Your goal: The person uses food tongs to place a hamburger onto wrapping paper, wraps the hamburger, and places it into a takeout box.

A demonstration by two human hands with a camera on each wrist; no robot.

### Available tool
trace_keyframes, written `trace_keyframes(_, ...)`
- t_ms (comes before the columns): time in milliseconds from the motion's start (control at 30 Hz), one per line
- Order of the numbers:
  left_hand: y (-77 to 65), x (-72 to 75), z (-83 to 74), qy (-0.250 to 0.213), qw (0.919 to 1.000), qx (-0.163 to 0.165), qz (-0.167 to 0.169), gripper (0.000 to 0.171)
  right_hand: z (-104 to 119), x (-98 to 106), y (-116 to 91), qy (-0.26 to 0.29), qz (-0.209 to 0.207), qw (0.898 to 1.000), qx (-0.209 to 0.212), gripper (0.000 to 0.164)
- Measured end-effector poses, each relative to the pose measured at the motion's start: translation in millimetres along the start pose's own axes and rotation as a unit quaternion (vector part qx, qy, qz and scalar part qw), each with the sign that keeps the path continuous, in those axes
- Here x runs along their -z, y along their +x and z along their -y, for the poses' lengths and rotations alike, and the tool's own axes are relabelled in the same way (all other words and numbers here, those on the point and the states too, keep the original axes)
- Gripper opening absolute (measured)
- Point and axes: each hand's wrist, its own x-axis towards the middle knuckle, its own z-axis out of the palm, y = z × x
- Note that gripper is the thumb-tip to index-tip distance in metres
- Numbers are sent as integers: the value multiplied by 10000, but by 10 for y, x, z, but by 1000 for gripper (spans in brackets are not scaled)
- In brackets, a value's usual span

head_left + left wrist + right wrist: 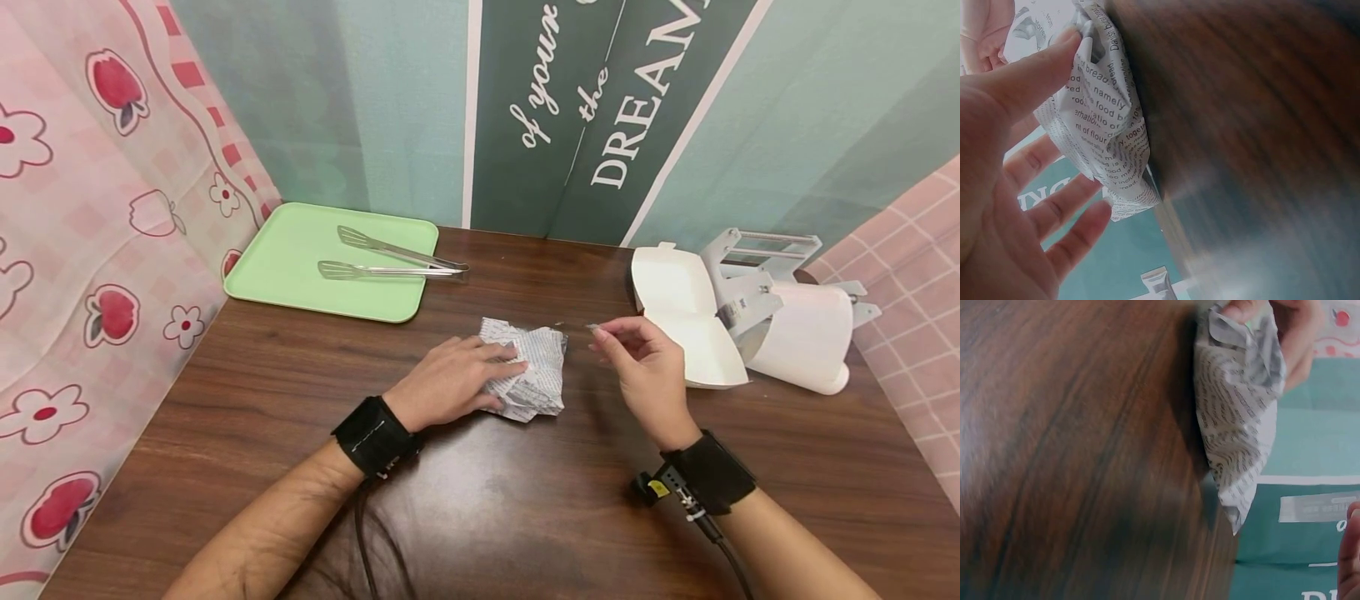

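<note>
Parcel [543, 354]: crumpled, folded paper with printed text, on the surface [510, 517], roughly mid-view, between my hands. Layers overlapped, edges uneven. My left hand [442, 379] rested on its left side, fingers extended and spread, thumb on the near part of the paper; the left wrist view had the thumb against the print. It pressed rather than gripped.

My right hand [648, 375] was up to the right of the parcel, pinching a clear tape strip [1310, 509] between thumb and fingertip, so a narrow grip. Strip was near the parcel's right edge; right wrist view showed a gap between strip and paper.

Black bands on both wrists.

Further out: green tray [292, 250] at back left, metal tongs [405, 272] lying on it, slotted heads toward the left, joined end past the tray's right edge. Back right: white carton [675, 287], lid open, just beside a pale frame [738, 300] with a white roll [806, 337]. Behind it all, a green backdrop [405, 108] with white lettering; apple-print curtain [67, 217] on the left, pink tiles [922, 333] on the right.
</note>
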Motion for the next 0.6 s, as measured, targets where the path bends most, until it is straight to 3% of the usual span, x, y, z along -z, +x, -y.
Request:
trace_keyframes(333, 8, 8, 6, 31, 10000, -24, -27, 64, 38, -221, -131, 234, 316, 9989, 254, 7)
trace_keyframes(600, 4, 14, 0, -83, 9999, 57, -68, 65, 32, -367, -203, 350, 502, 9981, 49, 9)
